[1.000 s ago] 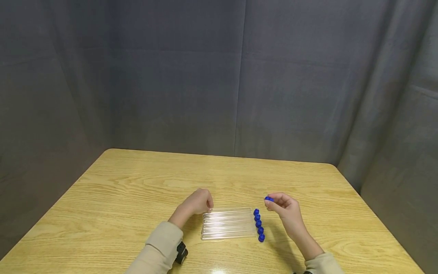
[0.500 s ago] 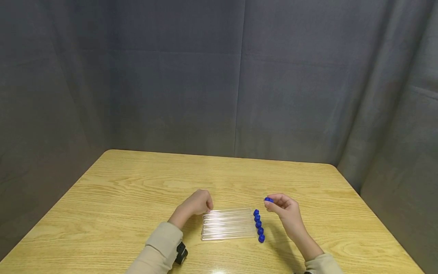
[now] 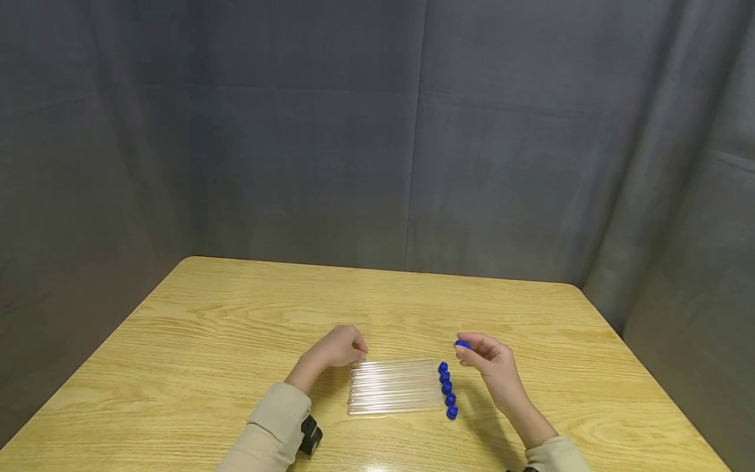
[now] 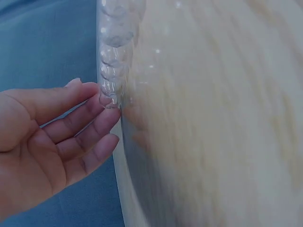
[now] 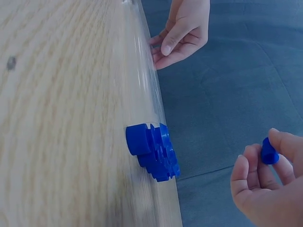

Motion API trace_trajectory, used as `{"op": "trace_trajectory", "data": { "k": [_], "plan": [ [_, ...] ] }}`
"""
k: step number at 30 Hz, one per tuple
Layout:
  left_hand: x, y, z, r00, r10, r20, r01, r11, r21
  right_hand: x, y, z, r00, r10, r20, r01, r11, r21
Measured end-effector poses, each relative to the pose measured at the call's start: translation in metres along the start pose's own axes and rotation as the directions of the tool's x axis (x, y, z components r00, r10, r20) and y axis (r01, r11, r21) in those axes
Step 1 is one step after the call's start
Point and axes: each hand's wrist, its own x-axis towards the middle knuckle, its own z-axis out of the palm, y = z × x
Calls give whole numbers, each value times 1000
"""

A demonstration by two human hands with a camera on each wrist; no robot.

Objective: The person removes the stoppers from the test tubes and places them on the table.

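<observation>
Clear test tubes (image 3: 395, 388) lie side by side on the wooden table (image 3: 236, 314), rounded ends to the left. Several blue caps (image 3: 447, 388) form a row at their right ends, also seen as a blue cluster (image 5: 154, 151) in the right wrist view. My left hand (image 3: 339, 346) is at the rounded end of the farthest tube, its thumb and fingers pinching that end (image 4: 108, 100) in the left wrist view. My right hand (image 3: 494, 364) pinches a loose blue cap (image 5: 269, 152) between thumb and fingers, held above the table to the right of the row.
Dark grey curtains (image 3: 307, 170) hang behind the table and at its sides. A black wrist device (image 3: 310, 434) sits at the left sleeve. The table's far edge runs well beyond both hands.
The right hand stays in place, with the pinched cap turned slightly between its fingers. My left hand has hardly moved at the tube end. The tubes and cap row look almost unchanged.
</observation>
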Motion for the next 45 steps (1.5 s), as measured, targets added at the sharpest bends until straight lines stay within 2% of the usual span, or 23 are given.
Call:
{"op": "trace_trajectory", "data": {
  "k": [6, 13, 20, 26, 33, 38, 45],
  "plan": [
    [-1, -1, -1, 1000, -12, -1, 12, 999, -44, 2, 0, 2, 999, 50, -19, -51, 997, -61],
    [-4, -1, -6, 999, 6, -39, -8, 998, -61, 7, -3, 6, 995, 92, -39, -97, 981, -170],
    [-9, 0, -12, 995, -3, -96, -5, 996, -85, 15, 0, 6, 989, 136, -61, -145, 974, -176],
    [-16, 1, -18, 992, -9, -124, -5, 993, -117, 21, 12, 1, 989, 140, -38, -145, 963, -226],
    [-21, 0, -22, 992, -41, -116, 22, 986, -163, 29, 22, -4, 986, 169, 4, -158, 929, -335],
    [-23, 0, -23, 992, -46, -114, 25, 984, -176, 32, 27, -4, 977, 204, 58, -168, 912, -373],
    [-26, 1, -22, 993, -81, -81, 61, 973, -223, 38, 35, -4, 974, 217, 63, -167, 880, -445]
  ]
}}
